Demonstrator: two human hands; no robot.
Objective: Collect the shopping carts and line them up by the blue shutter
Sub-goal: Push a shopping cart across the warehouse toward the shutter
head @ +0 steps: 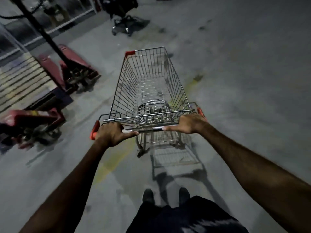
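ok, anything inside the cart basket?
The shopping cart basket holds no goods: only its wire floor and the folded child-seat flap at the handle end. Both hands grip the handle. The lower rack shows blurred through the mesh, so I cannot tell what it holds.

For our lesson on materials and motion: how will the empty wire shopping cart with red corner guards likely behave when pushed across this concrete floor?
The wire shopping cart with red corner guards probably rolls easily: its basket is empty and open mesh, so likely light for its size. The frame looks stiff. Both hands, left and right, hold its handle, suggesting it may veer.
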